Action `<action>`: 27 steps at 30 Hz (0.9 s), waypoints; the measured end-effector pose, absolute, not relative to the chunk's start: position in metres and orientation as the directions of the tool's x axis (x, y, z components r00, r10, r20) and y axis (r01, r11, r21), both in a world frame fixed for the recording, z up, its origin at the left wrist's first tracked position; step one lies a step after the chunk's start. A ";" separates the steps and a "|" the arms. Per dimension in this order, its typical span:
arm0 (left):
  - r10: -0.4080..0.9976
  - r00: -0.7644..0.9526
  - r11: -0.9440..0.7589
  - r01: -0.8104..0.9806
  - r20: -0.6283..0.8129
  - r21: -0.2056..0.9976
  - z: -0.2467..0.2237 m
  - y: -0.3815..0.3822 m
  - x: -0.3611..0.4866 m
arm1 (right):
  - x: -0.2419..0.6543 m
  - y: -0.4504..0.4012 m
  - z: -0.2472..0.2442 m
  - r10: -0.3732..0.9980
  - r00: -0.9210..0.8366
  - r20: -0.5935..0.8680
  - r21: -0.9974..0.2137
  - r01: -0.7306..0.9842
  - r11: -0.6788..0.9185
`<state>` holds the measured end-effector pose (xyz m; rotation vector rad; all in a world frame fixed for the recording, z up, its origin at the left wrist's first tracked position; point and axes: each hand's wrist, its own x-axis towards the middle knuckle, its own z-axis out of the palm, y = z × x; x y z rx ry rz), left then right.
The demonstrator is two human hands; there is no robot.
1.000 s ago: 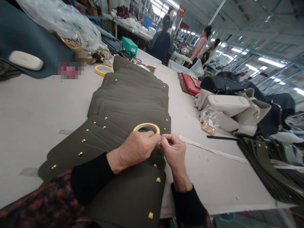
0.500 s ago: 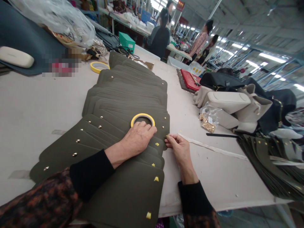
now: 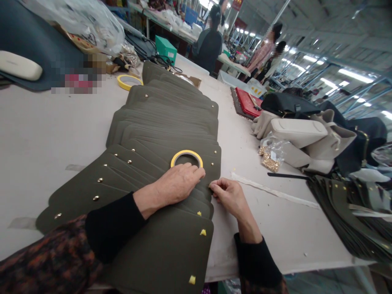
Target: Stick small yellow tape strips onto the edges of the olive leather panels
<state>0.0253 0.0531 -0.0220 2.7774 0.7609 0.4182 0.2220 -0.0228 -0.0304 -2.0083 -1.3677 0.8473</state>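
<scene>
Your left hand (image 3: 179,181) lies open on the panels (image 3: 162,249) by the tape roll (image 3: 186,151); your right hand (image 3: 228,198) has shifted to their edge, fingers curled, can't tell if pinching.

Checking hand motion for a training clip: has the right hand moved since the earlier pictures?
Yes: the right hand has shifted toward the person and slightly left, judged against the near end of the white strip on the table.

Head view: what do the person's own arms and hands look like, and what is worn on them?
The left hand and right hand are bare, without gloves. Each forearm ends in a snug black cuff, and above it runs a dark sleeve mottled with rust-orange.
</scene>
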 end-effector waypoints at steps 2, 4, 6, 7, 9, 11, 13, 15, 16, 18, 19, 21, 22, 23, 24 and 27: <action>0.521 0.827 -0.842 0.457 0.211 0.287 -0.023 0.053 0.025 | 0.219 -0.022 -0.027 0.954 0.263 -0.141 -0.674 0.681 -0.287; 0.520 0.829 -0.842 0.456 0.208 0.287 -0.024 0.053 0.025 | 0.216 -0.022 -0.024 0.966 0.240 -0.099 -0.619 0.746 -0.248; 0.522 0.828 -0.841 0.459 0.205 0.286 -0.025 0.054 0.025 | 0.213 -0.021 -0.021 0.974 0.217 -0.068 -0.578 0.787 -0.216; 0.523 0.827 -0.840 0.461 0.205 0.285 -0.025 0.054 0.025 | 0.212 -0.020 -0.020 0.976 0.209 -0.060 -0.561 0.802 -0.206; 0.525 0.827 -0.839 0.464 0.199 0.285 -0.024 0.054 0.025 | 0.212 -0.019 -0.021 0.979 0.195 -0.059 -0.530 0.825 -0.197; 0.528 0.827 -0.836 0.467 0.192 0.289 -0.023 0.054 0.026 | 0.213 -0.020 -0.022 0.982 0.186 -0.045 -0.497 0.848 -0.183; 0.528 0.829 -0.834 0.465 0.186 0.296 -0.022 0.054 0.025 | 0.216 -0.024 -0.024 0.980 0.198 0.012 -0.475 0.863 -0.169; 0.525 0.828 -0.835 0.458 0.196 0.304 -0.021 0.053 0.025 | 0.220 -0.029 -0.026 0.974 0.197 0.114 -0.477 0.871 -0.120; 0.523 0.827 -0.837 0.453 0.206 0.308 -0.021 0.053 0.025 | 0.222 -0.032 -0.026 0.972 0.166 0.165 -0.476 0.877 -0.069; 0.520 0.821 -0.841 0.443 0.237 0.312 -0.020 0.053 0.024 | 0.224 -0.038 -0.027 0.972 0.041 0.233 -0.446 0.892 0.069; 0.518 0.817 -0.843 0.437 0.253 0.313 -0.020 0.052 0.024 | 0.224 -0.040 -0.026 0.970 -0.034 0.241 -0.413 0.901 0.134; 0.511 0.812 -0.848 0.425 0.281 0.316 -0.020 0.052 0.024 | 0.222 -0.041 -0.026 0.967 -0.142 0.213 -0.332 0.920 0.209; 0.508 0.810 -0.850 0.419 0.291 0.318 -0.020 0.052 0.024 | 0.221 -0.039 -0.026 0.969 -0.162 0.188 -0.297 0.931 0.214; 0.505 0.809 -0.852 0.413 0.299 0.322 -0.020 0.052 0.023 | 0.219 -0.037 -0.025 0.974 -0.163 0.159 -0.268 0.942 0.202; 0.502 0.808 -0.853 0.406 0.307 0.326 -0.020 0.052 0.023 | 0.218 -0.034 -0.024 0.981 -0.147 0.128 -0.248 0.953 0.175; 0.487 0.807 -0.862 0.382 0.334 0.335 -0.021 0.053 0.023 | 0.215 -0.025 -0.022 0.999 -0.034 0.031 -0.255 0.966 0.041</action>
